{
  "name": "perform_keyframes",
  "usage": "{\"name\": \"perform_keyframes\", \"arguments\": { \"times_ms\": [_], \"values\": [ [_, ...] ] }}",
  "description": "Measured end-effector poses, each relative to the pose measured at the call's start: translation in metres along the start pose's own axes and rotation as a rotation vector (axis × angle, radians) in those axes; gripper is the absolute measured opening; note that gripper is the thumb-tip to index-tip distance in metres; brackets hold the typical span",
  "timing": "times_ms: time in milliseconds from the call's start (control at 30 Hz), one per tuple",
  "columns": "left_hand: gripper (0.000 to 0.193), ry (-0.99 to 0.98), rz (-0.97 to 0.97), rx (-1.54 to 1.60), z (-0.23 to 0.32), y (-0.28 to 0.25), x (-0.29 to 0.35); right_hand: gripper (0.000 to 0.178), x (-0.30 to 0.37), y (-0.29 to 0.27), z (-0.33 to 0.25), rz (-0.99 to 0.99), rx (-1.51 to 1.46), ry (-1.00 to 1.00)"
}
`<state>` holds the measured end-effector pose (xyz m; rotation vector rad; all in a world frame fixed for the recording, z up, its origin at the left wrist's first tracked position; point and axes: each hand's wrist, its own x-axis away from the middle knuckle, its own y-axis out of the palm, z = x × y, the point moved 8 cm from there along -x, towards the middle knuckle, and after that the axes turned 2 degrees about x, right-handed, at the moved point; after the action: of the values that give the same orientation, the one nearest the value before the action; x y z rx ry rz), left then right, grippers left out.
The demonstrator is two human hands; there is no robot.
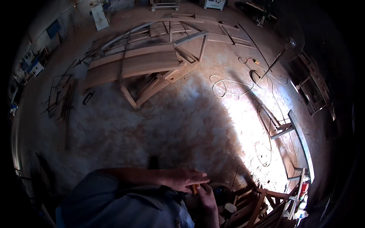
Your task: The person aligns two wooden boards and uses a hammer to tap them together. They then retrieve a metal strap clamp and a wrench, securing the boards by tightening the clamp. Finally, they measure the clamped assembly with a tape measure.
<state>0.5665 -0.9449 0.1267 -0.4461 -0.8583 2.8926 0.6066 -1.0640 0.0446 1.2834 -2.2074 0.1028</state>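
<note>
Left hand (183, 180): fingers straight, close together over the orange piece (195, 189); pinching or just touching, can't tell
Right hand (207, 197): up against it from the right, grip half hidden, can't tell
Boards (150, 62): well ahead of both hands, across a timber frame (167, 81)
Dark round tub (222, 186): just right of the right hand, contents lost in shadow
Orange piece: between the hands, both equally near, long axis mostly covered

Nothing legible: the dark marking (215, 6) on the white box (214, 3), far beyond the right hand (206, 195), is too small.
</note>
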Motion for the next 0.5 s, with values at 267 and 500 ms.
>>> {"name": "perform_keyframes", "arguments": {
  "times_ms": [267, 500],
  "values": [
    [0.047, -0.442, 0.413, 0.037, -0.073, -0.167, 0.134, 0.035, -0.126, 0.185, -0.082, -0.163, -0.343, 0.123],
    [0.048, -0.884, 0.471, 0.214, -0.140, -0.228, 0.221, 0.025, -0.225, 0.275, -0.087, -0.363, 0.250, 0.182]
  ]
}}
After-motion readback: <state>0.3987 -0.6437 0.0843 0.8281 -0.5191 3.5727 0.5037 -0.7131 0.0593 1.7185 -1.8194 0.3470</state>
